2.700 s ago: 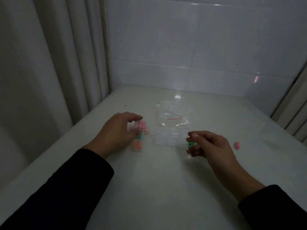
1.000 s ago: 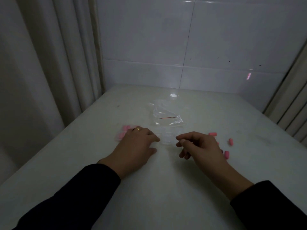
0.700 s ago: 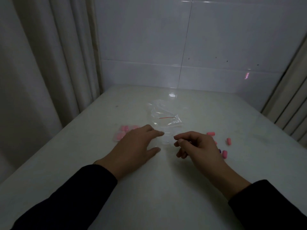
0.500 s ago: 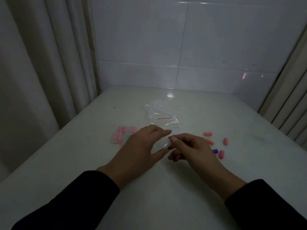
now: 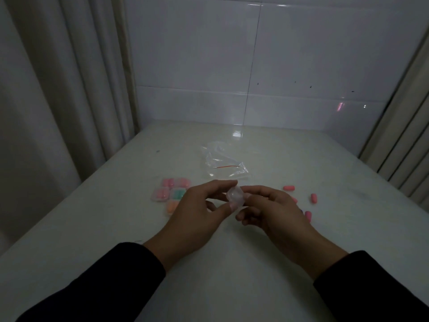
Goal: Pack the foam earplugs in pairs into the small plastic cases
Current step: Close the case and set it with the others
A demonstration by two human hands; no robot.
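Observation:
A small clear plastic case (image 5: pixel 235 196) is held up off the white table between both hands. My left hand (image 5: pixel 197 212) pinches it from the left with thumb and forefinger. My right hand (image 5: pixel 271 210) grips its right side with curled fingers. I cannot tell whether the case holds anything. Several filled cases (image 5: pixel 170 194) with pink, green and orange earplugs lie together on the table left of my left hand. Loose pink earplugs (image 5: pixel 313 198) lie scattered to the right of my right hand, one partly hidden behind it.
A crumpled clear plastic bag (image 5: pixel 224 165) with a red strip lies beyond the hands. The white table (image 5: pixel 209 275) meets a tiled wall at the back. A curtain (image 5: pixel 58 89) hangs along the left edge, and a ribbed panel stands at the right.
Both hands closed in on a clear case on the table and lifted it between them. The head has turned left, bringing the filled cases more into view.

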